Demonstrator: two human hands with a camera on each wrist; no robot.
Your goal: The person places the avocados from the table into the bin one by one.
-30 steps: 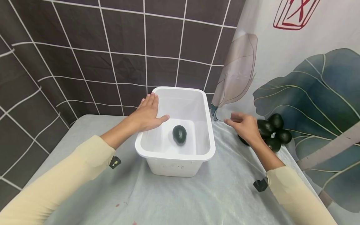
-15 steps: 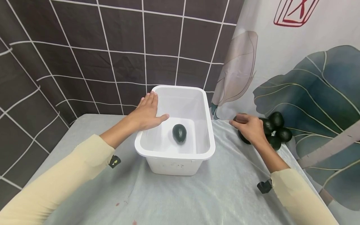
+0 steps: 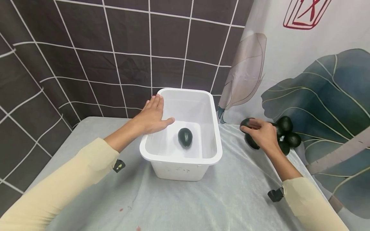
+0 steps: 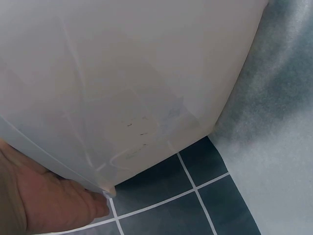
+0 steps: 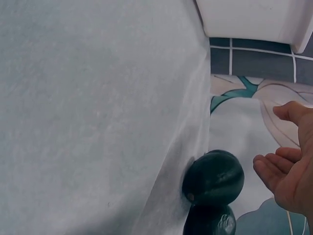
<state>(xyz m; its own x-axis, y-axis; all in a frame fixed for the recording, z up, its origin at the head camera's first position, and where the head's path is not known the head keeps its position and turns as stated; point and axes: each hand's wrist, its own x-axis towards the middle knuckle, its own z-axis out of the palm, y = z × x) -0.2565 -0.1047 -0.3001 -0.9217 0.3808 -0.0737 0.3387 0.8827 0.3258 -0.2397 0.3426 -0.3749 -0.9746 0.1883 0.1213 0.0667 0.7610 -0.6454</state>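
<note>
In the head view, my left hand [image 3: 148, 117] rests straight-fingered on the left rim of a white plastic tub [image 3: 180, 170]. Its thumb points over the inside. The left wrist view shows this hand [image 4: 54, 203] against the tub's outer wall [image 4: 146, 73]. One dark green avocado [image 3: 185, 138] lies on the tub floor. At the right, my right hand [image 3: 261, 133] is over a group of avocados, close to the leftmost avocado [image 3: 245, 123] and partly covering others. In the right wrist view, the right hand [image 5: 293, 171] has thumb and fingers apart with nothing between them, beside an avocado [image 5: 213, 177].
Several more avocados, such as the far avocado [image 3: 284, 124], cluster near the table's right edge. A pale grey cloth [image 3: 231, 199] covers the table. A dark grid-patterned curtain [image 3: 127, 41] hangs behind, and a leaf-print curtain [image 3: 315, 83] hangs at the right.
My right hand has moved a little to the right over the avocados, uncovering the leftmost ones. My left hand has stayed on the tub rim, and the avocado inside has not moved.
</note>
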